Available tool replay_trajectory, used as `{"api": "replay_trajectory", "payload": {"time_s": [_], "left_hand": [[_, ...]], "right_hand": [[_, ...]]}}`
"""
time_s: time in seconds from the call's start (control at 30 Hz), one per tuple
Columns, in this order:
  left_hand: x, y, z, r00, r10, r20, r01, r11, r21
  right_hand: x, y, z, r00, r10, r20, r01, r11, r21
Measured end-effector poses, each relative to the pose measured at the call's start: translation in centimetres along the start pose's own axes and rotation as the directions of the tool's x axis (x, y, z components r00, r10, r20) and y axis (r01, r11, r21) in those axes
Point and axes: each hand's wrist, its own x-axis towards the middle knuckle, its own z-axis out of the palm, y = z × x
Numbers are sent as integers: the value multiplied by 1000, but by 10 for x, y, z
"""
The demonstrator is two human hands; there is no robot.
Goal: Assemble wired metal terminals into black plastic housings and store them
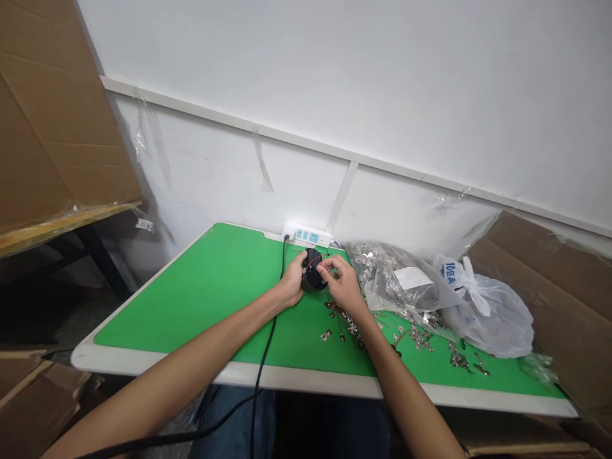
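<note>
Fingers of my left hand point(291, 278) are curling around a round black plastic housing point(313, 278) at twelve o'clock on the green tabletop mat point(201, 299). My right hand point(340, 285) is pinching close to a thin red wire point(319, 262), its grip unclear. Loose silver metal terminals point(421, 338) are lying around two o'clock, with many more filling a clear plastic bag point(387, 277).

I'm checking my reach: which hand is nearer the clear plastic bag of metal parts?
Right. Your right hand is just left of the clear plastic bag of metal parts. Your left hand is farther away, on the far side of the black round part.
</note>
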Motion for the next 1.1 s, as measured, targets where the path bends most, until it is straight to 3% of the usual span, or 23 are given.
{"api": "replay_trajectory", "payload": {"time_s": [0.47, 0.73, 0.87, 0.97, 1.03, 1.1], "left_hand": [[6, -6, -7, 995, -97, -34, 97, 995, 3], [4, -2, -6, 994, -96, -49, 96, 995, -2], [0, 5, -3, 992, -127, 5, 127, 992, -16], [1, 14, 0, 984, -165, 61, 167, 985, -31], [3, 20, 1, 984, -153, 88, 158, 986, -54], [6, 26, 0, 988, -122, 97, 130, 988, -80]], "right_hand": [[-3, 4, 4, 998, 48, 36, -47, 998, -33], [-1, 7, 6, 997, 77, 18, -78, 997, 25], [5, 11, -1, 983, 184, 18, -184, 968, 170], [9, 13, -10, 941, 332, 67, -330, 851, 408], [12, 14, -17, 926, 376, 33, -339, 788, 514], [17, 14, -22, 933, 359, -42, -280, 792, 543]]}}
